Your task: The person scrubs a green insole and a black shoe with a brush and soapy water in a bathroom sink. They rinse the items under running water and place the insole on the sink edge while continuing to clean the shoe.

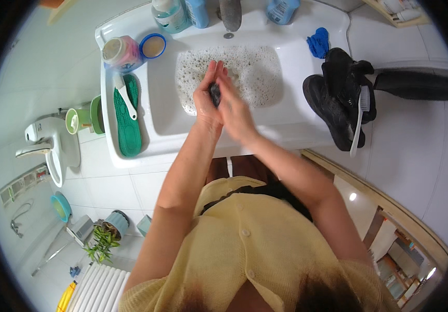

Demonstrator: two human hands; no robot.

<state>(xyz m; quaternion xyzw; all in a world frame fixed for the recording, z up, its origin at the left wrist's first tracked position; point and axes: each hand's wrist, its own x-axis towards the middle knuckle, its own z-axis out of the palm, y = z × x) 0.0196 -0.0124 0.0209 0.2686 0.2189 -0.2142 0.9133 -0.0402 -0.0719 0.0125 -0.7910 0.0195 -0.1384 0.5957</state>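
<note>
Over the foamy water point(255, 74) in a white ceramic washbasin point(208, 134), my two hands are pressed together. A small, dark, wet wad point(215, 94), perhaps cloth, shows between the palms; most of it is hidden. My left hand point(204, 103) lies along its left side, fingers pointing toward the tap. From the right, my right hand point(237, 113) closes over it, slightly blurred. On the basin's left ledge, a white-handled brush point(126, 95) rests on a green insole point(129, 134). Black shoes point(325, 105) sit on the right ledge, with a long white brush point(360, 121) against them.
Behind the bowl stand a metal tap point(230, 15), a pump bottle point(169, 17) and blue bottles point(282, 11). An open pink jar point(124, 54) and its blue-rimmed lid point(153, 45) occupy the back left. Crumpled blue cloth point(318, 43) lies by the shoes. A potted plant point(105, 238) is lower left.
</note>
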